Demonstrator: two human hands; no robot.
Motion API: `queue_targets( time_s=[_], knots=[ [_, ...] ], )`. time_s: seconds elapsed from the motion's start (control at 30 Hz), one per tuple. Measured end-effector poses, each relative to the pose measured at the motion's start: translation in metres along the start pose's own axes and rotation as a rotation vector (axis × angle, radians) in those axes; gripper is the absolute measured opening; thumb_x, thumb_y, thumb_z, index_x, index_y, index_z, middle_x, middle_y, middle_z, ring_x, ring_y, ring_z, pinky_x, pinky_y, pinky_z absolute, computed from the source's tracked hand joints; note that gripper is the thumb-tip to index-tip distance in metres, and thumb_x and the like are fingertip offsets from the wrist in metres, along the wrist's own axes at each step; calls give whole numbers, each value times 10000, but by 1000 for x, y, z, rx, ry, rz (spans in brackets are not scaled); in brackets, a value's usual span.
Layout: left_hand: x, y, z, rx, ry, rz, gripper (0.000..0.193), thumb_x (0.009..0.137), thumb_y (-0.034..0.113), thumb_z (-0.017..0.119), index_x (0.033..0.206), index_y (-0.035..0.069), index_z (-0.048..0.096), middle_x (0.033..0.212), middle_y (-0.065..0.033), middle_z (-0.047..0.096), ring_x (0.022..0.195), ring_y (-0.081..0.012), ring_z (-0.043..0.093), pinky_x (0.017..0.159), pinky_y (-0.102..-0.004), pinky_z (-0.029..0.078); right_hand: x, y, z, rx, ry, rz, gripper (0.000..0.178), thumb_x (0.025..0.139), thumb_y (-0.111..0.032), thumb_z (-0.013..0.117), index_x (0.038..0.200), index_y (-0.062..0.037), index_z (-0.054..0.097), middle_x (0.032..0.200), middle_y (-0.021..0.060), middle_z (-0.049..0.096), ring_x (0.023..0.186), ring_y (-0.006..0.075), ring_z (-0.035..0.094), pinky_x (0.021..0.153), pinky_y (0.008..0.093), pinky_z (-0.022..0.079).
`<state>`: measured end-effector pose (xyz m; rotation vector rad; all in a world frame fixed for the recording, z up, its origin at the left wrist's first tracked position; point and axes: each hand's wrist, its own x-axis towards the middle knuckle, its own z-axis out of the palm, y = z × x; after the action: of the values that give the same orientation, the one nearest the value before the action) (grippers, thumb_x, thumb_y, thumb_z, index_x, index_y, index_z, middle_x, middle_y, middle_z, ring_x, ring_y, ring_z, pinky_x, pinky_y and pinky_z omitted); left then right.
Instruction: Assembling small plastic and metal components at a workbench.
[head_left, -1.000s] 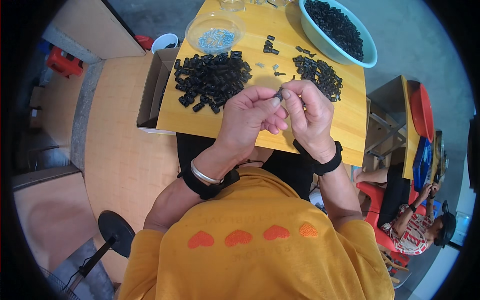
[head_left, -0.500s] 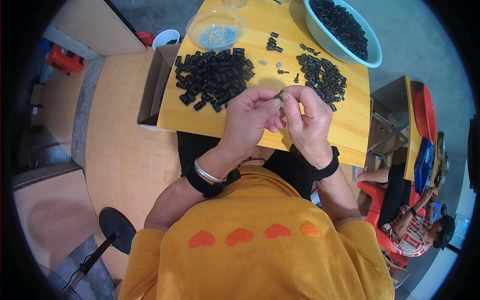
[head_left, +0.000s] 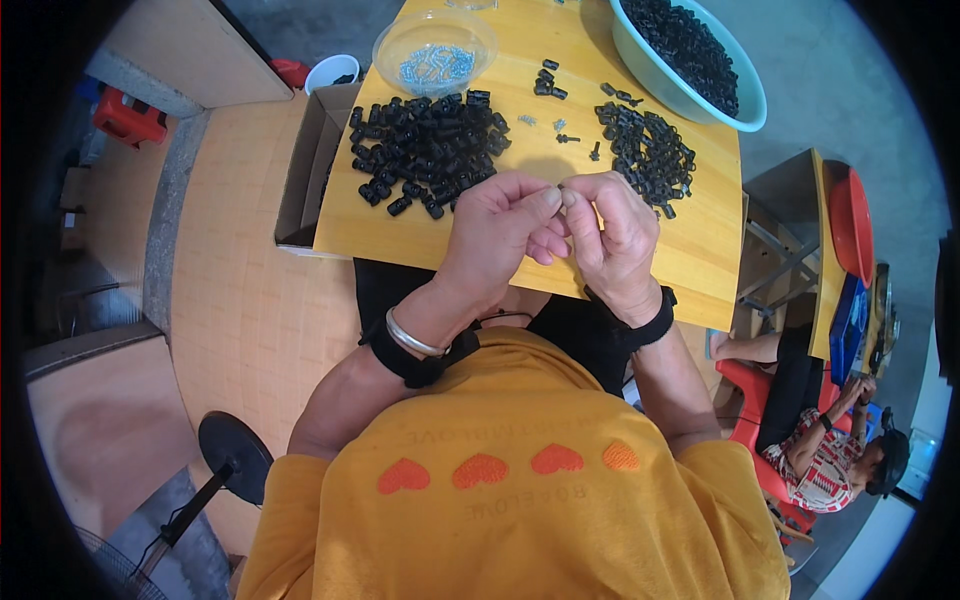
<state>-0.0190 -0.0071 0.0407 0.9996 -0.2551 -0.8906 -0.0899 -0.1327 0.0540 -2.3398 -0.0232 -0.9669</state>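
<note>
— Held?
— Left hand (head_left: pixel 492 232), right hand (head_left: pixel 616 235): fingertips are pinching a small dark piece (head_left: pixel 561 187), mostly hidden, over the wooden table (head_left: pixel 695 265), near side.
— Far left?
— Glossy black cylinders (head_left: pixel 430 148) are lying heaped.

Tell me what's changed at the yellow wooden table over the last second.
The bare left hand and bare right hand have drawn slightly toward the body, fully uncovering a thin black piece. Nothing was visibly taken or let go. The heaped black cylindrical parts and clear round bowl stayed put.
</note>
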Motion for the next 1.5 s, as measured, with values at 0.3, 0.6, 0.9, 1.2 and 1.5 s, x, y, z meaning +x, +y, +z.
queue_targets(
  time_s=[0.3,0.6,0.9,1.2,1.5],
  knots=[
    [6,-1,-3,-23,-29,-35,119,912,153,541,898,38,569,719,-57,627,595,-112,618,538,-208,495,-6,-2,-5,294,-83,251,112,824,-16,577,931,16,587,803,120,581,663,239,571,606,307,463],
    [5,-2,2,-90,18,-67,102,908,142,539,893,55,590,772,-45,635,667,-92,614,590,-211,504,-5,-1,-5,-79,-210,22,396,691,-98,710,1042,1,556,852,128,590,787,304,566,700,366,471],
    [4,-3,-11,16,8,-213,182,916,213,554,910,38,601,756,-48,644,639,-89,613,592,-210,515,-9,6,-3,-184,-201,-34,351,670,-104,710,971,-5,558,810,122,573,743,302,552,662,371,464],
    [2,-4,-10,17,24,-208,209,912,216,566,884,16,619,741,-63,645,587,-101,612,555,-201,515,-11,8,-1,-216,-257,-51,327,690,-124,696,957,-5,551,774,119,554,717,296,544,632,371,467],
    [1,-7,-11,32,41,-208,193,912,190,562,873,9,620,739,-74,645,590,-111,612,548,-208,509,-12,15,1,-208,-305,-138,245,711,-144,675,869,-32,526,749,116,522,705,295,547,595,378,467]
  ],
)
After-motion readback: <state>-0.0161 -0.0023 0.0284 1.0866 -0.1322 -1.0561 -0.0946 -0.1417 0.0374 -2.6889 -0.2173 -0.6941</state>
